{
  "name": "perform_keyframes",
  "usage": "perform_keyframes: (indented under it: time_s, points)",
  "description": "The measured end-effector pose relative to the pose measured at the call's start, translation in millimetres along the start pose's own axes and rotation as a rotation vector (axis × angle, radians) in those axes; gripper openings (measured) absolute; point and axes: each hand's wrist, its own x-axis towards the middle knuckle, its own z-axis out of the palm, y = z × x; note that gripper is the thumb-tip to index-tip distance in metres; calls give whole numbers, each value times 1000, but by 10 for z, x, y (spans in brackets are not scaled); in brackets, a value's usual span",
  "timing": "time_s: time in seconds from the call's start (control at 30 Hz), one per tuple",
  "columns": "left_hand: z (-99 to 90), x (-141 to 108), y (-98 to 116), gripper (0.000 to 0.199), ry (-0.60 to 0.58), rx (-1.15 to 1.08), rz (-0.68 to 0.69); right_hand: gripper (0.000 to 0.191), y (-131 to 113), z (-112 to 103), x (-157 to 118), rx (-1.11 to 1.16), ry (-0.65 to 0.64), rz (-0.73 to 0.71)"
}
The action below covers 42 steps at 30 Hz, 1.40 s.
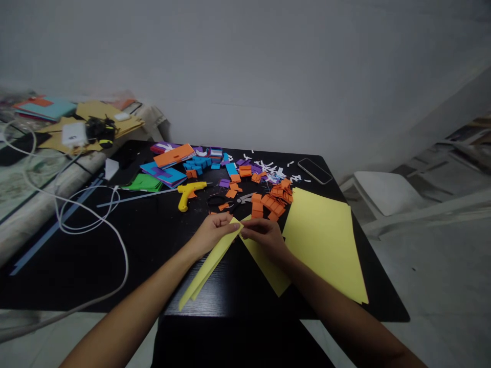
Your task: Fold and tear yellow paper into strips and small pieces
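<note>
My left hand [211, 234] is closed round the upper end of a folded yellow paper [209, 268], which slants down toward the table's front edge. My right hand [266, 236] is closed too, its thumb and fingers pinching yellow paper at the same upper end. A second yellow paper part [270, 268] runs down beneath the right hand; whether it joins the folded piece is hidden by the fingers. Just beyond my hands lie scissors [245, 198] and small folded orange paper pieces [273, 204]. A stack of yellow sheets [324, 240] lies right of my right hand.
A yellow glue gun [186, 195] rests on the black table [146, 260]. Behind it are green folded papers [142, 182], an orange one [174, 156] and white scraps [272, 171]. A phone [314, 170] lies back right. A white cable [125, 255] loops at left; a white stool [383, 191] stands right.
</note>
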Motion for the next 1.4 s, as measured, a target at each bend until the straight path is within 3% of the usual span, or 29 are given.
perform_keyframes:
  time_s: [1.4]
  points:
    - [-28, 10, -37, 35, 15, -59, -62, 24, 78, 5, 32, -42, -24, -46]
